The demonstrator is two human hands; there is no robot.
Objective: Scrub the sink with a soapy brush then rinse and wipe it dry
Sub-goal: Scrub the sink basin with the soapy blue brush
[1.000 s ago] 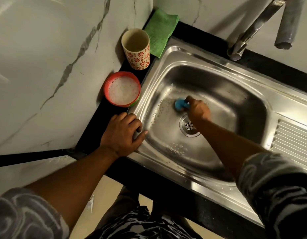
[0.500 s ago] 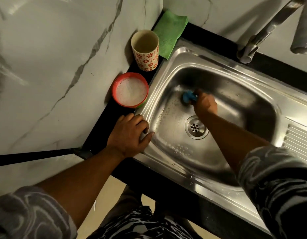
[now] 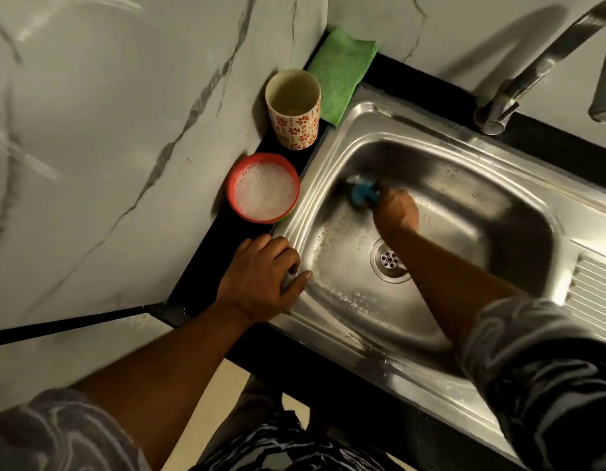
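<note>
The steel sink [image 3: 464,141] fills the right half of the view, with soap bubbles on its floor around the drain [image 3: 389,259]. My right hand [image 3: 395,210] is down in the basin and grips a blue brush [image 3: 363,193], whose head is against the far left wall of the basin. My left hand [image 3: 262,280] rests on the sink's near left corner, fingers curled over the rim and thumb pointing into the basin. A red bowl of soapy water [image 3: 263,193] stands on the black counter just left of the sink.
A flowered cup [image 3: 293,110] stands behind the red bowl, and a folded green cloth [image 3: 342,76] lies in the far corner. The tap [image 3: 519,79] rises at the back right. A ribbed drainboard [image 3: 597,294] lies right of the basin. Marble walls close off the left and back.
My right hand has carried the brush from the basin floor near the drain up to the far left wall. My left hand has stayed on the rim.
</note>
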